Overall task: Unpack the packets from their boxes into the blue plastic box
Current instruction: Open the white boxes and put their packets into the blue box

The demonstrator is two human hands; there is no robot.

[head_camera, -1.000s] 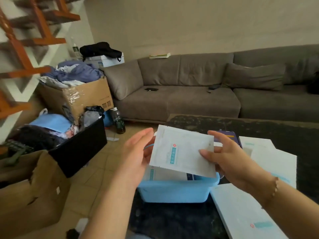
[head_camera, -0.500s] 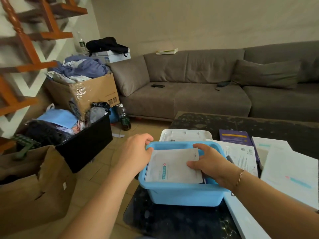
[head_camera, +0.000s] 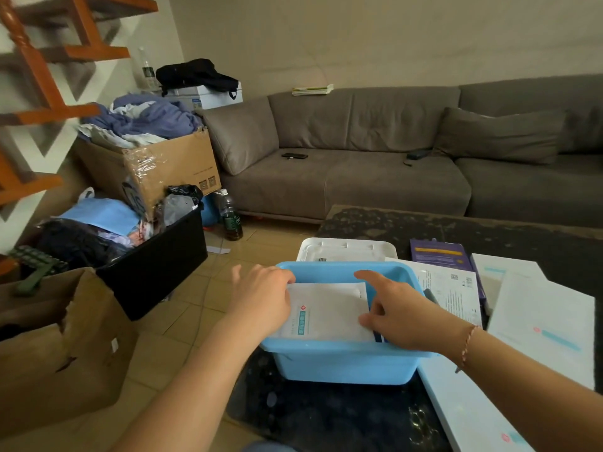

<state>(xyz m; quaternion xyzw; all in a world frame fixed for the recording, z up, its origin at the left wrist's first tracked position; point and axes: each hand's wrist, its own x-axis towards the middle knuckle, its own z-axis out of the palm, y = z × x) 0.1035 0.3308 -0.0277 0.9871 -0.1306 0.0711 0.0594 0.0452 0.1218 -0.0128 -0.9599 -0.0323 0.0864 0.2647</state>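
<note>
The blue plastic box (head_camera: 342,363) stands on the dark desk (head_camera: 326,415), at its near left corner. A white packet (head_camera: 329,313) with a teal label lies flat on top of the box's contents. Anything beneath it is hidden, apart from a dark blue edge at its right corner.

The left hand (head_camera: 261,301) rests on the packet's left edge. Its fingertips are hidden, so whether the grip is closed on the packet cannot be told. The right hand (head_camera: 401,316) pinches the packet's right edge with thumb and curled fingers, the index finger pointing outward.

Right of the box, flat white boxes (head_camera: 541,318) with teal markings are cut off by the frame edge. Their contents are not visible.

Beyond the box lie a white lid (head_camera: 346,251), a printed leaflet (head_camera: 453,291) and a purple box (head_camera: 439,256).

On the floor to the left stand a brown cardboard box (head_camera: 58,347), a black bin (head_camera: 156,265) filled with mixed items that are hard to identify, and a taped carton (head_camera: 156,168) heaped with clothing.
</note>
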